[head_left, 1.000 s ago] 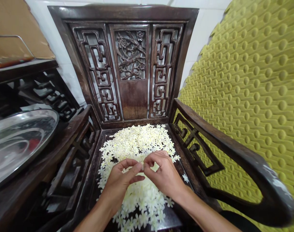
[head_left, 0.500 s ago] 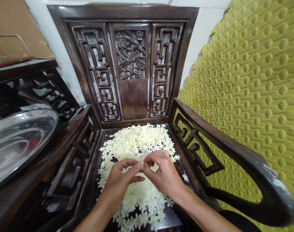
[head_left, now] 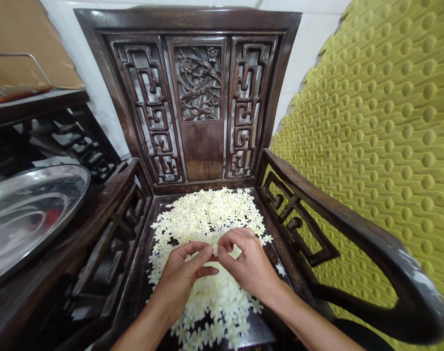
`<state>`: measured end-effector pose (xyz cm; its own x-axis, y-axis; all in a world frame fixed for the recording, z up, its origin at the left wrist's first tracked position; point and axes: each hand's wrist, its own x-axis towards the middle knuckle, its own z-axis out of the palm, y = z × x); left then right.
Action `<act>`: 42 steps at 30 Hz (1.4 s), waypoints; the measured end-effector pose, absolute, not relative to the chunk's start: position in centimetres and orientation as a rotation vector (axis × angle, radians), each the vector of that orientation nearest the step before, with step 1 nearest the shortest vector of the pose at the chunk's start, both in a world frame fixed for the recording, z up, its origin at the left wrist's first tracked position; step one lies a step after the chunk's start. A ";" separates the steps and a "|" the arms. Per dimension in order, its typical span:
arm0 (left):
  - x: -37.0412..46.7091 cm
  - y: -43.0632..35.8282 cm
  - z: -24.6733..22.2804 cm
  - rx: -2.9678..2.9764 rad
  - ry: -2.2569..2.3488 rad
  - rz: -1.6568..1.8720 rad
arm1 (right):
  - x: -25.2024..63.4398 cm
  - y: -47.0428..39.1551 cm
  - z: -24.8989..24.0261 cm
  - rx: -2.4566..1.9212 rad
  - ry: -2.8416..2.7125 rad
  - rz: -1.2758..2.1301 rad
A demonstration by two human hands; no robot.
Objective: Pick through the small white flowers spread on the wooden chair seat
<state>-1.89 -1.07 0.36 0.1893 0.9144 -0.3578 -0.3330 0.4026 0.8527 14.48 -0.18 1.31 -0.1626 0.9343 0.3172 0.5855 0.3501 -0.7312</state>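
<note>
Left hand (head_left: 181,273) and right hand (head_left: 247,258) were curled with their fingertips close together above the white flowers (head_left: 210,209); whether they pinched one was too small to tell. Those flowers lay thickly spread beneath and beyond the hands on a dark wooden seat (head_left: 260,334), with one loose flower (head_left: 280,269) by its right edge. Outside the left armrest (head_left: 108,197) was a shiny metal tray (head_left: 83,178); a bumpy yellow mat (head_left: 390,122) stood beyond the right armrest (head_left: 327,201). Farther back, a carved backrest (head_left: 203,151) rose before a white tiled wall (head_left: 302,39).
</note>
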 end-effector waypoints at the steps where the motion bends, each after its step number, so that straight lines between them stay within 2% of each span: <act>1: -2.0 -1.1 0.2 0.704 1.009 0.987 | 14.5 -0.2 1.3 -1.333 -1.842 0.611; 7: -2.2 -1.0 -0.2 0.705 1.005 0.990 | 14.6 -0.1 1.2 -1.360 -1.789 0.732; 15: -2.2 -1.0 -0.4 0.792 1.030 0.976 | 14.6 -0.1 1.4 -1.342 -1.807 0.724; 20: -2.3 -0.8 -0.5 0.759 1.044 1.013 | 15.1 0.3 1.3 -1.354 -1.828 0.660; 26: -2.5 -0.4 -0.8 0.789 1.137 1.088 | 15.8 0.6 1.0 -1.543 -1.964 0.408; 32: -2.3 -0.6 -1.0 0.862 1.178 1.039 | 15.1 -0.3 1.6 -1.304 -1.915 0.478; 42: -2.0 -0.9 -0.7 0.893 1.147 0.983 | 14.5 -0.1 0.6 -1.291 -2.030 0.468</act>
